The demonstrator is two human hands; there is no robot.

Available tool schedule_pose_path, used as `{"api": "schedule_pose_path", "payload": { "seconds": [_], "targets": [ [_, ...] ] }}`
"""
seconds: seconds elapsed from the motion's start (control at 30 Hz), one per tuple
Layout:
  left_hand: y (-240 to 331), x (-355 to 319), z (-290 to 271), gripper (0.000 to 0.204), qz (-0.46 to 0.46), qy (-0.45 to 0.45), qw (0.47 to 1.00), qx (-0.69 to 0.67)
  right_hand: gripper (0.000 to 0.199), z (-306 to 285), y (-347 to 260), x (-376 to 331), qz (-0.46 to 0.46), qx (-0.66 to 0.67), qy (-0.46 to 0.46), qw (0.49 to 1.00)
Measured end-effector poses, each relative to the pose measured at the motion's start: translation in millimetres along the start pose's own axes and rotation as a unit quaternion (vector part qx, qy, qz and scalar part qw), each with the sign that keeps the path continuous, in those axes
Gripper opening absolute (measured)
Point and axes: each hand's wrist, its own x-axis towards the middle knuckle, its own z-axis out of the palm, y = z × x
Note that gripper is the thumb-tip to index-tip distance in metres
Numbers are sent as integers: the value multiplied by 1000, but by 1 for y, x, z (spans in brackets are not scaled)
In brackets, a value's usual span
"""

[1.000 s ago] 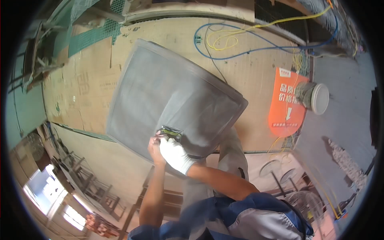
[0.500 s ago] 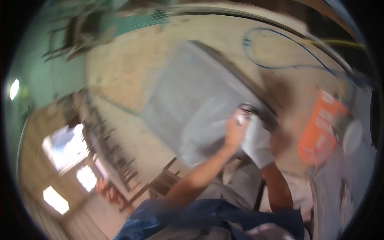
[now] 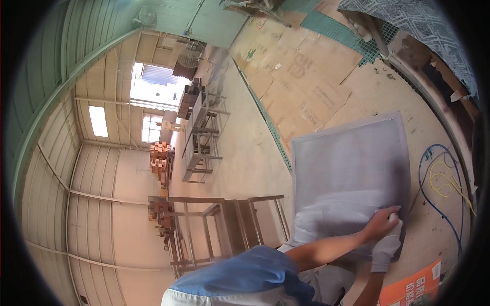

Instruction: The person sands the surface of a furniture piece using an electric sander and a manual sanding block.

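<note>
- View has swung hard in the last second: before, grey panel filled upper centre of the frame with the blue cable above it; now the panel (image 3: 349, 178) sits right of centre and the left half shows a big hall with windows and metal racks (image 3: 224, 224).
- Grey panel is a flat padded board with a rim, lying on or against the cardboard sheets (image 3: 306, 86) that cover the floor; can't tell if one edge is lifted.
- Half a second ago the picture was blurred from head motion; now sharp, so the head has settled.
- Both hands stay at the panel's lower right corner, same corner as in the earlier frames.
- Left hand (image 3: 380, 222), bare, fingers curled closed on the panel edge, forearm coming in from the lower centre.
- Right hand (image 3: 387, 247), in a white glove, just below and touching the left, pressed at the same corner; grip partly hidden, looks closed on the panel rim but can't tell for sure.
- The small dark tool seen at the hands a second ago is not visible now.
- Blue and yellow cables (image 3: 444, 178) lie on the floor just right of the panel; orange sign (image 3: 411, 290) at lower right.
- Judgement: work at that corner goes on, only the viewpoint moved.
</note>
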Motion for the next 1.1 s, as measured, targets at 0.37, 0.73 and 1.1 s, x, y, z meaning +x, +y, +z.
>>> {"api": "schedule_pose_path", "payload": {
  "seconds": [0.37, 0.73, 1.1],
  "targets": [
    [-4, 36, 2, 38, -8, 3, 1000, -28, 43, -2, -2, 39, -10, -29, 28, 999],
    [-76, 2, -125, 29, 17, 123, 991, -51, 39, 121, -49, -22, -38, -17, -21, 999],
    [-150, -65, -304, 29, -61, 53, 997, -13, 34, 266, -140, -102, -118, -84, -131, 981]
  ]
}}
